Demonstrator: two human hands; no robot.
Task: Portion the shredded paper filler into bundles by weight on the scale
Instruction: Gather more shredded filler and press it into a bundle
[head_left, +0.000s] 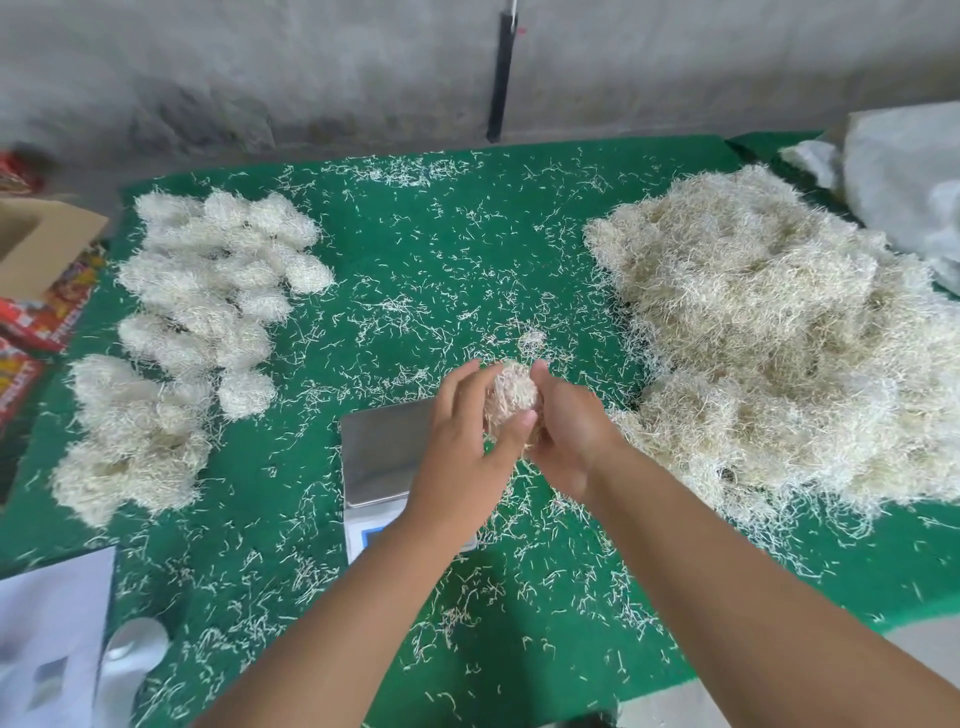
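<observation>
Green felt covers the tabletop (457, 260), and loose strands of shredded paper lie scattered across it. Nearest the camera, two bare forearms reach in over the scale (384, 457), whose steel pan sits empty beneath them, apparently so that the next portion can be set down for weighing. Just above the pan's far right corner, the left hand (467, 431) and right hand (569, 426) cup a wad (511, 395) of filler between them. Both grips are curled round it, palms facing, fingers pressing inward, seemingly packing the strands into a tight ball that will hold its shape. The scale's display is mostly hidden by the left forearm, so no reading can be made out. To the person's right, within easy reach, rises the unsorted heap (779, 332), the supply being drawn on. To the left, finished bundles (202, 306) lie in rough rows, kept well apart from the heap, likely to stop weighed portions mixing back. Beyond stands a bare grey wall (311, 67).
</observation>
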